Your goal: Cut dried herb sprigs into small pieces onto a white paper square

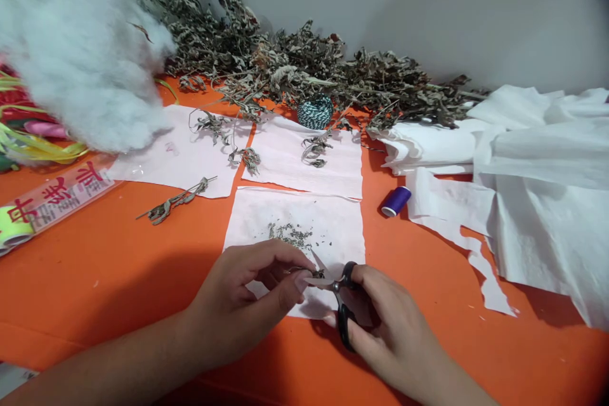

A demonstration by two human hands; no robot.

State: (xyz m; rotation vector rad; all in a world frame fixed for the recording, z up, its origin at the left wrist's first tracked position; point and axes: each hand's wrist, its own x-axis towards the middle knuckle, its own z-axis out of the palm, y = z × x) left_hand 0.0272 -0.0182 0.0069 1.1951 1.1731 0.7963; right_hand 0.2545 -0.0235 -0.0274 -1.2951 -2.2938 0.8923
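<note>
My left hand (257,292) is closed in a pinch on a small bit of dried leaf (318,273), most of it hidden by the fingers. In my right hand (385,323) are scissors (337,287) with black handles, their blades spread around the leaf tip close to my left thumb. Both hands are over a square of white cloth or paper (247,209) at the front. A little heap of chopped leaf bits (290,235) lies on that square, just beyond the blades.
Dried leafy stems (285,57) lie along the wall. White fluffy stuffing (85,57) stands at the left near a clear labelled packet (71,193). A green-white ball of string (314,111), a purple thread spool (396,201) and white sheets (547,203) lie beyond and to the right.
</note>
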